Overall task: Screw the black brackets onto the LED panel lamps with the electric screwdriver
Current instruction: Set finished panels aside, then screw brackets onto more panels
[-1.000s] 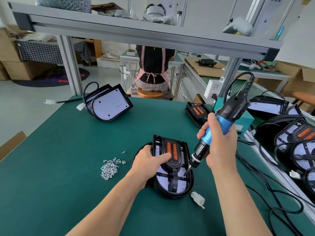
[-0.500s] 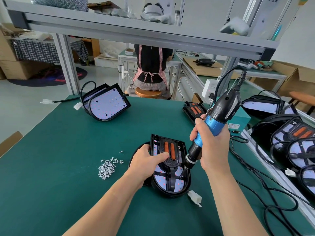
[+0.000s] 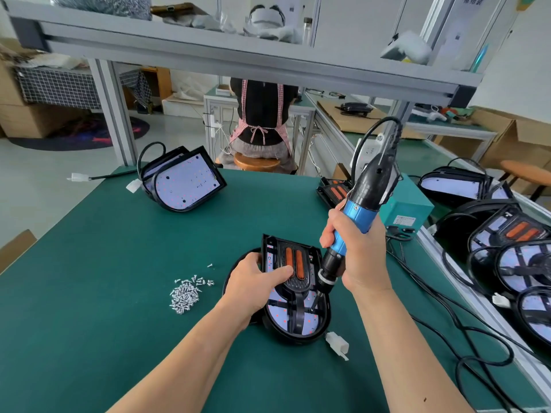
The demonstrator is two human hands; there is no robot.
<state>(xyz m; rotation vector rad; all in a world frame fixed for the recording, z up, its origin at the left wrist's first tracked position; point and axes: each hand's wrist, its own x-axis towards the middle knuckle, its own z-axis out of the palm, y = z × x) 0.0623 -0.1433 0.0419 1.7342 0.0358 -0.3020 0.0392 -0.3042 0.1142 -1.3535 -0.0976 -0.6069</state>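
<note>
An LED panel lamp point(image 3: 298, 321) lies on the green table in front of me, with a black bracket point(image 3: 293, 275) carrying two orange strips on top of it. My left hand point(image 3: 253, 283) grips the lamp's left edge, its thumb pressing on the bracket. My right hand point(image 3: 357, 251) holds the blue and black electric screwdriver point(image 3: 354, 219) tilted, its bit down on the bracket's right side. A pile of small silver screws point(image 3: 186, 295) lies left of the lamp.
Another LED panel lamp point(image 3: 185, 181) stands at the back left. Several lamps with brackets point(image 3: 512, 248) crowd the right edge, with black cables point(image 3: 447, 317) trailing across the table. A teal box point(image 3: 408, 208) sits behind the screwdriver. A person sits beyond the table.
The screwdriver has stood up a little steeper over the bracket's right side. My left hand has stayed on the lamp.
</note>
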